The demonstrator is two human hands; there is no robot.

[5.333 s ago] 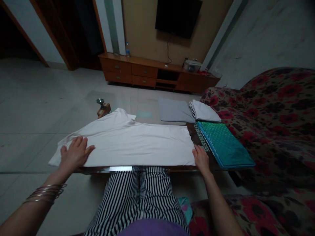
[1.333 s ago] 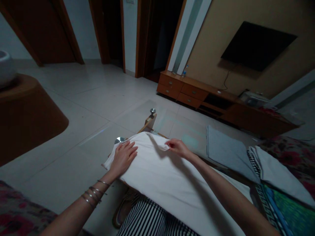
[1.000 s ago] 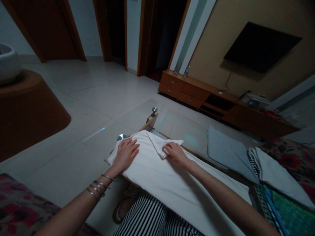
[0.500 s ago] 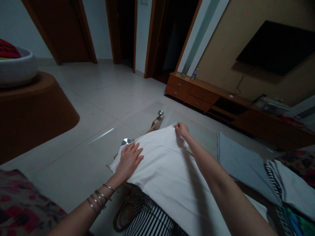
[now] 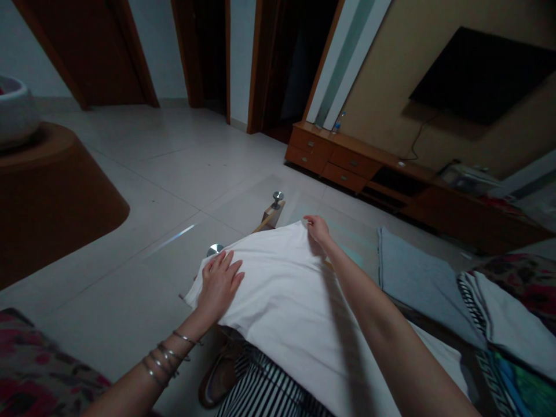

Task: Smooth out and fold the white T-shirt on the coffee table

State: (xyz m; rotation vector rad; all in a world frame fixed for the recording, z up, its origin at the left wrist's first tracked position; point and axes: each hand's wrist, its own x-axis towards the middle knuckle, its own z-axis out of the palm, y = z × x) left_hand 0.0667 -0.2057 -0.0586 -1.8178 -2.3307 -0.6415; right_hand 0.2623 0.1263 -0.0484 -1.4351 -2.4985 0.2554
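Note:
A white garment [image 5: 278,284] is spread in front of me over a glass table [image 5: 243,211], with soft wrinkles across it. My left hand [image 5: 219,284] lies on its left end, palm down and fingers spread. At the far edge, my right hand [image 5: 318,229] pinches the garment's corner between thumb and fingers. The near side of the cloth hangs toward my striped clothing [image 5: 264,385]. My right forearm hides part of the cloth's right side.
Round metal table supports [image 5: 278,197] show through the glass. To the right lie a folded grey cloth [image 5: 421,284] and a white folded piece [image 5: 516,318] with striped trim. A wooden TV cabinet [image 5: 330,156] stands beyond. At left, a white bowl [image 5: 17,113] sits on a brown stand [image 5: 56,197].
My view has turned slightly, so the room sits a little further left. Both hands keep nearly the same places on the white garment.

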